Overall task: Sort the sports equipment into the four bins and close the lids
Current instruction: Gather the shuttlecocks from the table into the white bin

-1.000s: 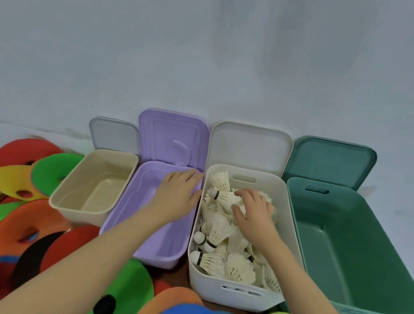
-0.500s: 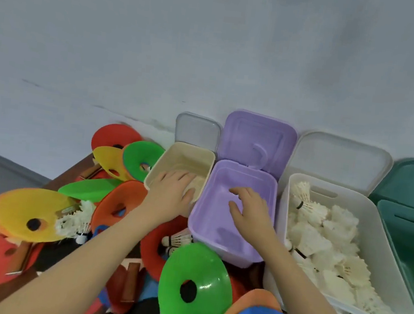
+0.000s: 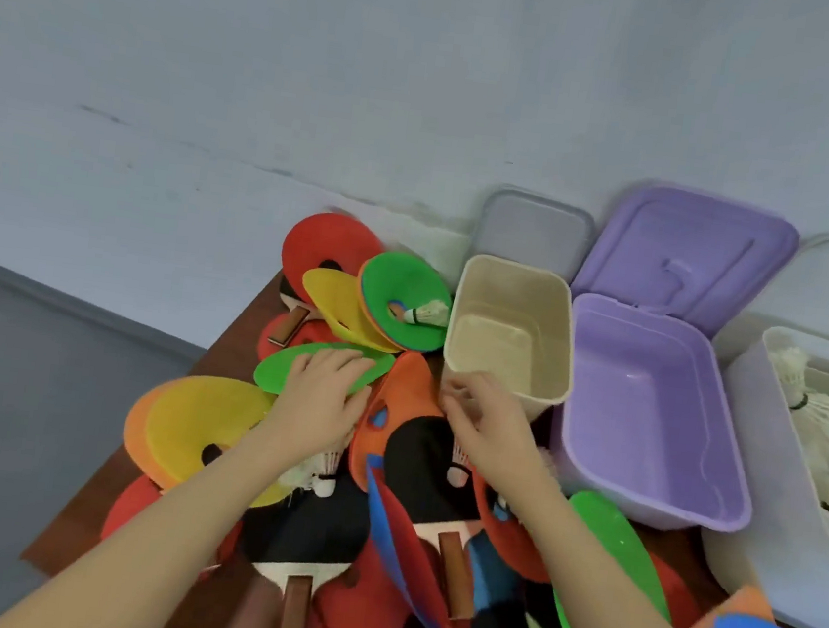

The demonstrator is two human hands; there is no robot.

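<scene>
Brown wooden tabletop stands against a pale blue-grey wall, with grey floor off its left edge. Disc cones and table tennis paddles lie heaped over its left half. Left hand rests flat, fingers spread, on a green disc cone. Right hand has curled fingers at the orange disc cone; whether they pinch it cannot be told. Beige bin and purple bin stand open along the rear edge; the white bin at right holds shuttlecocks.
</scene>
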